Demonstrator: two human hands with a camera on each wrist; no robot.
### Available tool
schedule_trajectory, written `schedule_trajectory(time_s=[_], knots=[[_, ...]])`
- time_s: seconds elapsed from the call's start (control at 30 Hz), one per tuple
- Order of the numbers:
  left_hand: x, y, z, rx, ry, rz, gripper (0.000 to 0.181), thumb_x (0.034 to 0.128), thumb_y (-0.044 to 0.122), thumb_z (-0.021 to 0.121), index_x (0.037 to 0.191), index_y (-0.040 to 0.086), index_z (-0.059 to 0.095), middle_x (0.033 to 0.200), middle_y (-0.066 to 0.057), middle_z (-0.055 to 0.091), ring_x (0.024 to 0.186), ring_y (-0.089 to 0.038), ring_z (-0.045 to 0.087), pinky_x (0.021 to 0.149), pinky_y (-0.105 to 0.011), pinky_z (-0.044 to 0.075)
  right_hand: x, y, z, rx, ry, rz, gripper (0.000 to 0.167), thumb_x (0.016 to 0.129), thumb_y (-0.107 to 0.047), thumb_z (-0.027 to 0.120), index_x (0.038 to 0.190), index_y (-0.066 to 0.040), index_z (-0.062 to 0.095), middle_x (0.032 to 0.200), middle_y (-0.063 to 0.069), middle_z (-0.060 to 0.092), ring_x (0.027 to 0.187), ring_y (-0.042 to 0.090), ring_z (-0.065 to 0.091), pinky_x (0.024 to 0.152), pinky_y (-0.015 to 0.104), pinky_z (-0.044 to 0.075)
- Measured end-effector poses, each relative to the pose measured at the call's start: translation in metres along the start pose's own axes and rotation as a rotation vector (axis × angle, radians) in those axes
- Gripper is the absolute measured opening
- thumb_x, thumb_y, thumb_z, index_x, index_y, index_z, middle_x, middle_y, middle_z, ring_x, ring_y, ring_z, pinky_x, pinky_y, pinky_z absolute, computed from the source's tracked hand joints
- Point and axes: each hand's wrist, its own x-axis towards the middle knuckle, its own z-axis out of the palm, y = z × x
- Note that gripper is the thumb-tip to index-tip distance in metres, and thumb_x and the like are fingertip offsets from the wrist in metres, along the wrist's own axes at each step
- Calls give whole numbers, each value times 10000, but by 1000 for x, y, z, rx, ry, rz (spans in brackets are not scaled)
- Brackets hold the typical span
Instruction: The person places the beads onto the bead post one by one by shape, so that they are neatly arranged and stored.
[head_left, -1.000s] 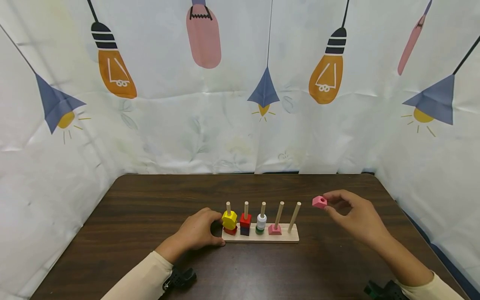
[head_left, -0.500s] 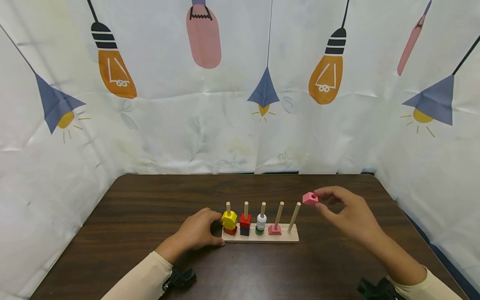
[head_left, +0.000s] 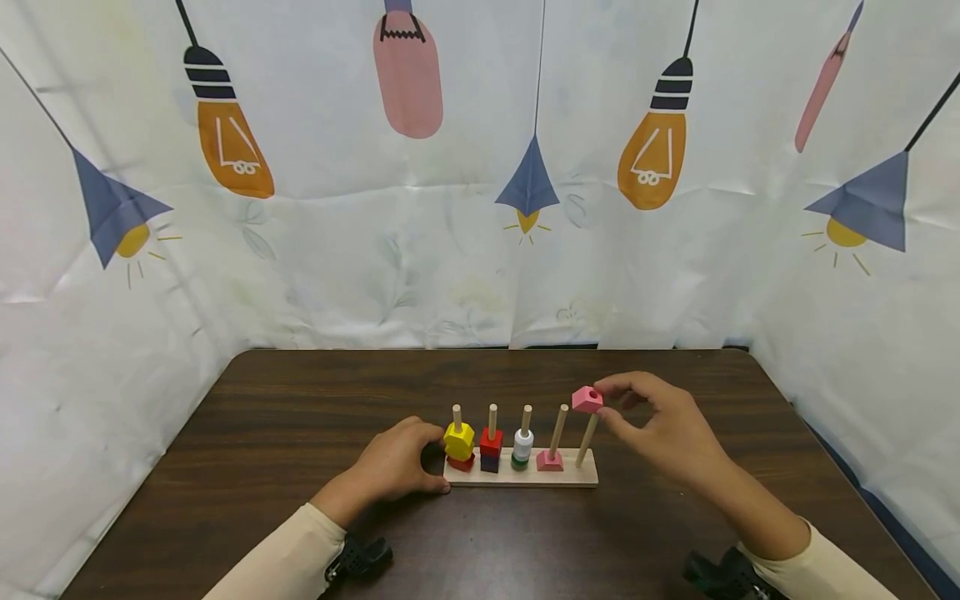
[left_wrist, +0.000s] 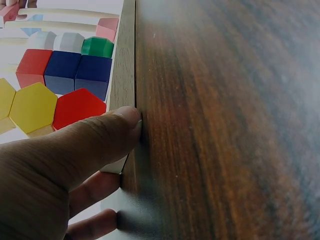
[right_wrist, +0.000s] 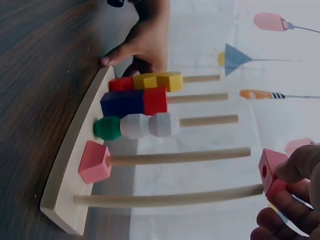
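A wooden peg board [head_left: 525,477] with several upright pegs lies on the table. My left hand [head_left: 397,460] grips its left end, thumb [left_wrist: 107,132] along the front edge and fingers round the end. My right hand [head_left: 667,427] pinches a pink block [head_left: 587,399] with a hole, at the tip of the rightmost peg [right_wrist: 175,199]. Whether the peg has entered the hole I cannot tell. Another pink block [right_wrist: 95,162] sits at the bottom of the neighbouring peg. The other pegs carry yellow and red blocks [left_wrist: 33,109], red and blue blocks [left_wrist: 62,72], and white and green beads [right_wrist: 135,126].
The dark wood-grain table [head_left: 315,392] surrounds the board. A white cloth printed with lamps and bulbs [head_left: 480,275] hangs behind and at both sides. Dark straps with devices [head_left: 358,557] are on both wrists.
My right hand has carried the pink block leftward, from right of the board to the top of the rightmost peg. The left hand and the board have stayed in place.
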Motion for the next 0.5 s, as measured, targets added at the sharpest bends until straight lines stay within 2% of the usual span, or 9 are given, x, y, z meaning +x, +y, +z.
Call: schedule_trajectory(time_s=[0.3, 0.5], knots=[[0, 0, 0, -15, -2, 2, 441, 676, 387, 959, 986, 227, 690, 988, 70, 609, 904, -140, 557, 717, -432, 509, 4, -2, 9, 28, -4, -61, 359, 847, -17, 825, 1149, -179, 716, 1035, -93, 680, 894, 153, 640, 777, 350, 531], [0, -1, 0, -10, 2, 6, 435, 674, 389, 959, 975, 233, 688, 977, 73, 608, 894, -134, 551, 707, -423, 502, 7, -4, 13, 52, -30, -51, 358, 849, -29, 827, 1150, -186, 715, 1059, -90, 692, 897, 157, 638, 766, 361, 529]])
